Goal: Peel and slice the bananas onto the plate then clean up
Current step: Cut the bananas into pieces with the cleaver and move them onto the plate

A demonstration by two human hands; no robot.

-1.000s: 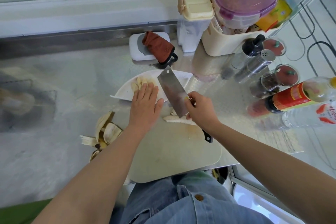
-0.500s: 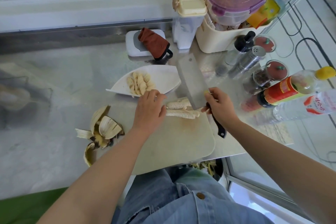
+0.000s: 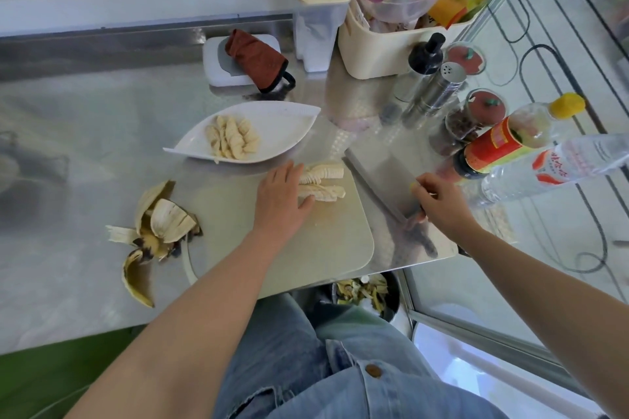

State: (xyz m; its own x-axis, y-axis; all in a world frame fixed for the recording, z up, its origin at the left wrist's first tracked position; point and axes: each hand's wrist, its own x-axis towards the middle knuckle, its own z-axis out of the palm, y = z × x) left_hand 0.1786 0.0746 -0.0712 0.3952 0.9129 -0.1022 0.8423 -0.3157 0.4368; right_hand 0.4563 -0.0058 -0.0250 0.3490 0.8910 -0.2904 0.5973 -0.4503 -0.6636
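Head view. Left hand (image 3: 282,201): fingers nearly straight, laid over the left end of the cut banana (image 3: 325,180) on the cutting board (image 3: 289,255). Right hand (image 3: 440,206): curled round the handle of the cleaver (image 3: 377,173), blade flat, on or just above the counter right of the board.

Step, as judged: move the pieces to the plate (image 3: 296,116), just beyond the board. Cup them together and keep the sweep short. Plated slices (image 3: 233,141) fill the left half.

Obstacles: bottles (image 3: 503,146) near the blade, right. Peels (image 3: 160,224) left, not yet cleared.
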